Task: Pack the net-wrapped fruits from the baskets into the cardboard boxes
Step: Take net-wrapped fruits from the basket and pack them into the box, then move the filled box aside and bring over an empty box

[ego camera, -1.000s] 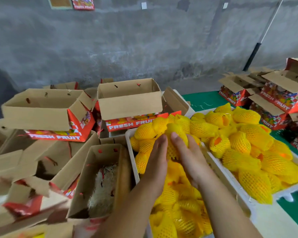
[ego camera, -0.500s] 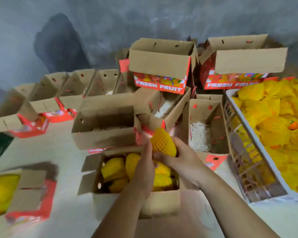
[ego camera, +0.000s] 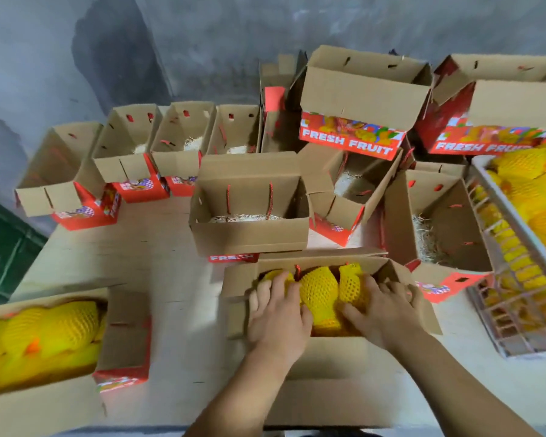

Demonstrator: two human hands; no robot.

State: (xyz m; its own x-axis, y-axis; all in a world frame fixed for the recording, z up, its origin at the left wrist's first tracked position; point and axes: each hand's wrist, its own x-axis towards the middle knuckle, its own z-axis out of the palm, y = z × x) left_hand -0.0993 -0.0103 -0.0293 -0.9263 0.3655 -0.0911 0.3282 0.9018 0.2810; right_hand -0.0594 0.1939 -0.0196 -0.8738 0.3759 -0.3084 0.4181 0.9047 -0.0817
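Head view: both hands are sitting down inside the open cardboard box (ego camera: 325,351) at the near edge of the counter (ego camera: 158,247). The left hand (ego camera: 278,313) is lying with fingers spread, pressing on the net-wrapped fruits (ego camera: 319,291) at the box's left end. The right hand (ego camera: 382,307) is curling its fingers over the fruits at the right end, so it's gripping them. The fruits are lumpy yellow things in stretchy foam mesh with a diamond pattern, packed tight side by side.

Another filled box (ego camera: 120,339) is sitting at the near left edge. Plain brown corrugated boxes with red printed sides and pale shredded-straw padding (ego camera: 243,218) are crowding the middle and far edge. A white slatted plastic basket (ego camera: 517,313) heaped with more netted fruit is taking up the right edge.
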